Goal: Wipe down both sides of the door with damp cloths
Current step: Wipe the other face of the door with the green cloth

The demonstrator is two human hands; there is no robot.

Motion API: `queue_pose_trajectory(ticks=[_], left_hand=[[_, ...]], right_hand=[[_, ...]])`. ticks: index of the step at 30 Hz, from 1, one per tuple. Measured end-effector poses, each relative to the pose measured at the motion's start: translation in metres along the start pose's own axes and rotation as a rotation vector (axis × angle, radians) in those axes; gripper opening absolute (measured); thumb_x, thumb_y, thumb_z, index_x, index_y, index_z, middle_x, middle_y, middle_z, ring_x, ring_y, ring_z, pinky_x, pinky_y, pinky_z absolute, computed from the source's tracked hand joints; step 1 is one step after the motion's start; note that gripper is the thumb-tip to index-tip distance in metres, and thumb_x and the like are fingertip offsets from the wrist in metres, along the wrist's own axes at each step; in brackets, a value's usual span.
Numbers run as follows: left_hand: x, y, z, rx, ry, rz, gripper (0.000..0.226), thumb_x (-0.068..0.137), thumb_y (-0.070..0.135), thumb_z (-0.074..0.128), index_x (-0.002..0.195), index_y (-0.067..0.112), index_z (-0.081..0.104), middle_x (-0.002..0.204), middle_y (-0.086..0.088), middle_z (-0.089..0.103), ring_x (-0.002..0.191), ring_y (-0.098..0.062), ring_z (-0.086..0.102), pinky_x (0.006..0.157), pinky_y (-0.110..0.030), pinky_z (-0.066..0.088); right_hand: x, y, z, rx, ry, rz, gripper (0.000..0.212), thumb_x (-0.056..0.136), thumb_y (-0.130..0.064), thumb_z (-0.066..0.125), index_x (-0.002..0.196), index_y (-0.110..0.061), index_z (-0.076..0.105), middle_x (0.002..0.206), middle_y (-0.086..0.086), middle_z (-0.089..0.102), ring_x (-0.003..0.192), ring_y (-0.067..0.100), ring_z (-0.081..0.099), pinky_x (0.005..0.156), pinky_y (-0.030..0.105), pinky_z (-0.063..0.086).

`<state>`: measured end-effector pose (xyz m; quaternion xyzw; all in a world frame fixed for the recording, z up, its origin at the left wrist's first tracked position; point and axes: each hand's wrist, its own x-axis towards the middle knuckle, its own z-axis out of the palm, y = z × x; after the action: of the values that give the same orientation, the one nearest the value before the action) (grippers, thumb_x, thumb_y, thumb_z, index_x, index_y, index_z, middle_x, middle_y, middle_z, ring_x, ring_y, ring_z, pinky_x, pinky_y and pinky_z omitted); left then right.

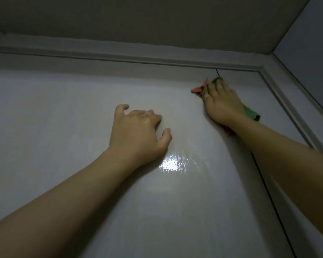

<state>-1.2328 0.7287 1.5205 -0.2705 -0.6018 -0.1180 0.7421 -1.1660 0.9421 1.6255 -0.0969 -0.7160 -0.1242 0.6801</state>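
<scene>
Right hand point(223, 103) pressed the green-and-pink damp cloth point(251, 113) flat near the glossy white door point(82, 90) top corner.
Left hand point(138, 130), at its eight o'clock, braced empty with fingers bent.

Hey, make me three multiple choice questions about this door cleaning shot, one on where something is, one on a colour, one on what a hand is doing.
1. Where on the door is the cloth?
A. near the top right corner
B. at the bottom edge
C. in the middle of the left side

2. What colours show on the cloth?
A. blue and white
B. green and pink
C. plain yellow

3. What is the left hand doing?
A. gripping a second cloth
B. resting bare on the door
C. turning a handle

Answers:
1. A, the right hand presses the cloth just below the top of the frame, near the right corner.
2. B, green shows beside the wrist and fingers, pink by the fingertips.
3. B, its fingertips touch the door and it holds nothing.
</scene>
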Motion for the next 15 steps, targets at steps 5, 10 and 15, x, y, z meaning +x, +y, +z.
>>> queue_pose_trajectory(ticks=[5,10,15], left_hand=[[0.002,-0.003,0.003,0.013,0.004,0.015,0.064,0.08,0.056,0.026,0.114,0.022,0.067,0.117,0.002,0.066,0.11,-0.016,0.059,0.106,-0.035,0.013],[0.0,-0.004,0.007,0.027,0.004,0.023,0.065,0.08,0.057,0.026,0.117,0.021,0.066,0.125,-0.001,0.064,0.114,-0.016,0.057,0.105,-0.036,0.014],[0.005,-0.014,0.009,0.001,-0.003,0.036,0.062,0.08,0.055,0.028,0.114,0.021,0.067,0.122,0.0,0.065,0.112,-0.017,0.059,0.104,-0.035,0.011]], right_hand=[[-0.061,0.029,-0.007,-0.142,-0.03,-0.454,0.058,0.094,-0.056,0.0,0.143,-0.03,-0.016,0.152,-0.008,-0.015,0.14,0.004,-0.013,0.113,0.025,-0.008],[-0.014,0.014,-0.001,-0.05,-0.04,-0.29,0.058,0.101,-0.047,0.012,0.15,-0.019,-0.001,0.158,0.002,-0.004,0.145,0.012,-0.004,0.117,0.028,-0.001],[0.016,-0.049,0.013,-0.012,0.008,-0.212,0.054,0.102,-0.037,0.015,0.152,-0.017,0.007,0.159,0.006,0.0,0.146,0.018,-0.002,0.117,0.034,0.001]])
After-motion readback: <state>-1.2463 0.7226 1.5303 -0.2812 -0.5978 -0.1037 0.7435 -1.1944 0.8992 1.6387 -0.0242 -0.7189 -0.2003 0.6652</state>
